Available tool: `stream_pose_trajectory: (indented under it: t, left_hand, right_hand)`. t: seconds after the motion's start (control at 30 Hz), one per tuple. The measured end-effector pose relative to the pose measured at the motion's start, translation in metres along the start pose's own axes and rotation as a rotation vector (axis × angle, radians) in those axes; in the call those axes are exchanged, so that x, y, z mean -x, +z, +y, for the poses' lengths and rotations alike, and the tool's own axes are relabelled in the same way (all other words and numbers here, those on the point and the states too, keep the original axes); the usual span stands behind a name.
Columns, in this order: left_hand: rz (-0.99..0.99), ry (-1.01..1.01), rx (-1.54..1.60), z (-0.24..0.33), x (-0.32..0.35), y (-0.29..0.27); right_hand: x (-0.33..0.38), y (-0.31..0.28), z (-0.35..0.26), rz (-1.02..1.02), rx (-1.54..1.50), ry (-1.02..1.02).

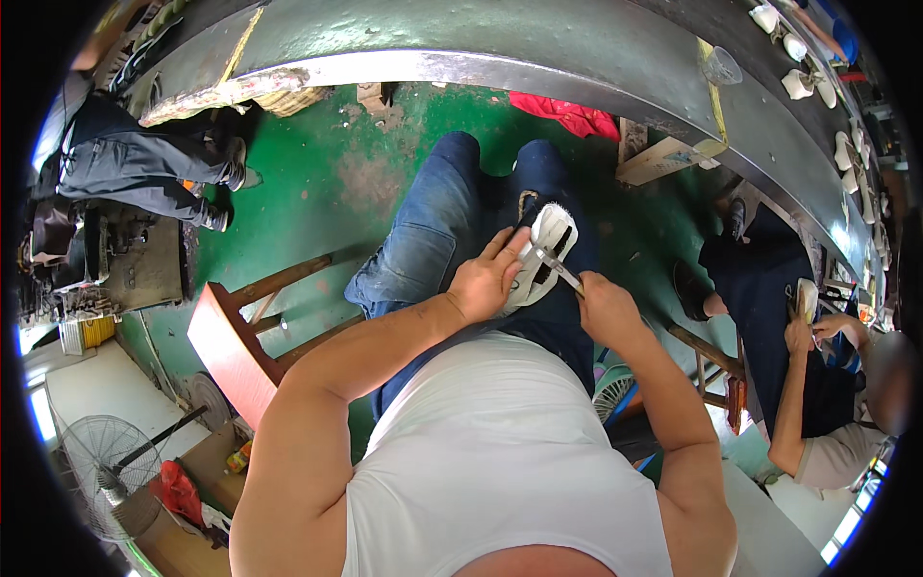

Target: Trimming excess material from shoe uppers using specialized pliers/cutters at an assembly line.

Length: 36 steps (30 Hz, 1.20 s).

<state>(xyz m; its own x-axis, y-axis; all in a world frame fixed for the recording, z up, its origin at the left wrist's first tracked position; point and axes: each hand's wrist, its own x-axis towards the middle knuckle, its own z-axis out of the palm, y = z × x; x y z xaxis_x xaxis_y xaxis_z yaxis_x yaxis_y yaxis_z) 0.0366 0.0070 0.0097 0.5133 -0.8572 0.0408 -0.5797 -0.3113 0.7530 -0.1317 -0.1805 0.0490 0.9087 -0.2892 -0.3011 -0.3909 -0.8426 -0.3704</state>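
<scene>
A white shoe [550,238] with a dark opening rests on my lap, over my blue jeans. My left hand [487,280] grips the shoe from its left side, fingers spread along it. My right hand [603,306] is closed on a thin metal tool [558,268] whose tip lies against the middle of the shoe. Both forearms come up from the lower edge, past my white shirt.
A curved grey conveyor [538,53] arcs across the top, carrying several white shoes [798,85] at the right. A red wooden stool [231,351] stands at my left. Another person [817,385] sits at the right, working on a shoe. A fan [101,462] is at lower left.
</scene>
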Motion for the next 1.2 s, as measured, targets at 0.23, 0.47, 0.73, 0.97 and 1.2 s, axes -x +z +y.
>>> stream_pose_trajectory:
  t: [0.23, 0.47, 0.73, 0.97, 1.2]
  left_hand:
    - [-0.199, -0.012, -0.129, -0.01, -0.008, -0.008]
    - [-0.457, -0.139, -0.174, 0.012, -0.015, -0.022]
    - [-0.247, -0.253, 0.146, -0.005, -0.007, -0.013]
    - [-0.198, -0.204, 0.199, -0.011, -0.004, -0.008]
    - [-0.199, -0.174, 0.168, -0.013, -0.003, -0.005]
  right_hand:
    - [-0.019, -0.061, -0.008, -0.345, -0.563, 0.201]
    - [-0.037, -0.029, -0.025, 0.293, -0.516, -0.082]
    - [-0.014, -0.033, 0.001, -0.102, -0.308, -0.08]
    - [-0.007, -0.039, -0.006, -0.09, -0.196, -0.091]
    - [-0.026, -0.037, -0.018, 0.032, 0.012, -0.137]
